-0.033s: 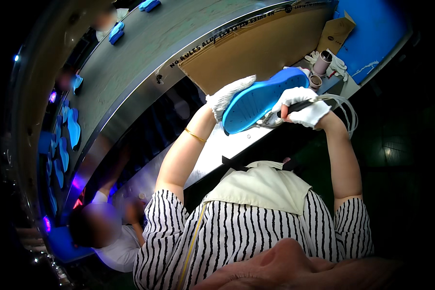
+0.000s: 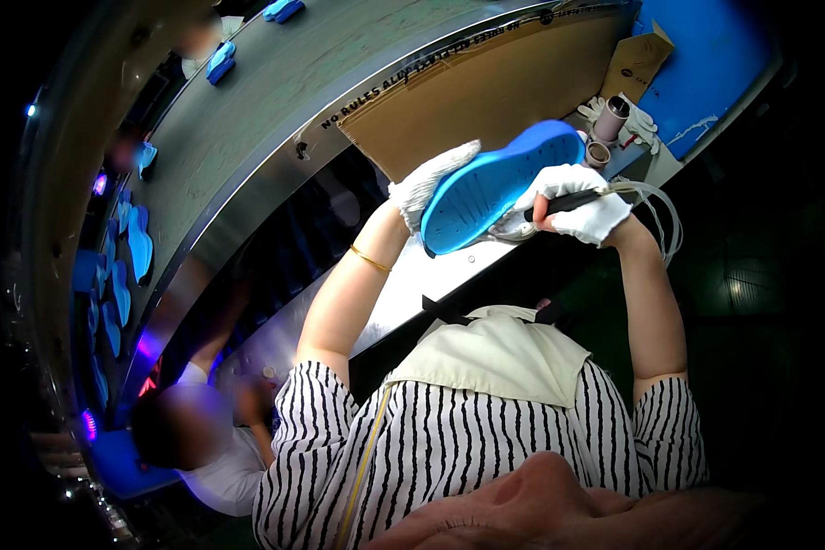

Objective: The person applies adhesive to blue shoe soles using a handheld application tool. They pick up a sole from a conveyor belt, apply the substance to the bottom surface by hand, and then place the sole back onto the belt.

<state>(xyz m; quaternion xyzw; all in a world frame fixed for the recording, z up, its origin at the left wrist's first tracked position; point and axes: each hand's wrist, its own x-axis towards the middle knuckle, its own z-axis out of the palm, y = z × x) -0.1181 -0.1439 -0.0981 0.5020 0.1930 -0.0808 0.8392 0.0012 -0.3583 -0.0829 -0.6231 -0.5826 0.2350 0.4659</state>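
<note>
Nearest me: a cream cloth apron [image 2: 495,362] over a shirt with black wavy stripes on white [image 2: 458,431].
Right hand: the right hand [image 2: 568,202], white-gloved with bare fingertips showing, has its fingers clamped on a slim dark pen-shaped tool [image 2: 573,199]; clear flexible tubing [image 2: 674,225] loops beside the wrist.
Left hand: the left hand [image 2: 431,183], in a white knitted glove, grips the sole's left end, fingers together along the far edge; I cannot see the thumb.
Blue sole: the bright-blue, foot-shaped moulded sole [image 2: 481,197] is held up between both hands over the bench, its grooved, dotted face toward me.
Bench: a shiny silver metal bench [image 2: 399,289], glaring white in places.
Left neighbour: a co-worker in a white top [image 2: 225,477], blurred.
Board: a large brown cardboard sheet [image 2: 486,101] stands beyond the sole.
Bench corner: a pinkish dark-lidded bottle [image 2: 610,121] near crumpled white gloves [image 2: 644,126].
Right wall: a broad flat blue panel [image 2: 715,60].
Belt: a wide grey-green conveyor belt [image 2: 275,101] curves past, with several blue moulded pieces [image 2: 139,243] clustered on its left stretch.
Far edge: a small violet lamp [image 2: 99,184] glows against dark surroundings.
</note>
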